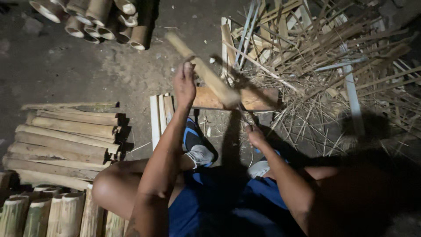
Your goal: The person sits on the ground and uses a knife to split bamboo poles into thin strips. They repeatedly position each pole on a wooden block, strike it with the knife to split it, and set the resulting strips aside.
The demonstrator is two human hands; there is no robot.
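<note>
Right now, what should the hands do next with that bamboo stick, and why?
Probably push the blade further down. The left hand steadies the tilted bamboo piece over the wooden block, and the right hand grips something thin at its lower end, too dark to identify.

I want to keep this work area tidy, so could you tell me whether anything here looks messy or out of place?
The loose heap of bamboo slivers on the right sprawls in all directions, unlike the neatly stacked split bamboo on the left. The left hand grips a bamboo piece; nothing else stands out.
</note>
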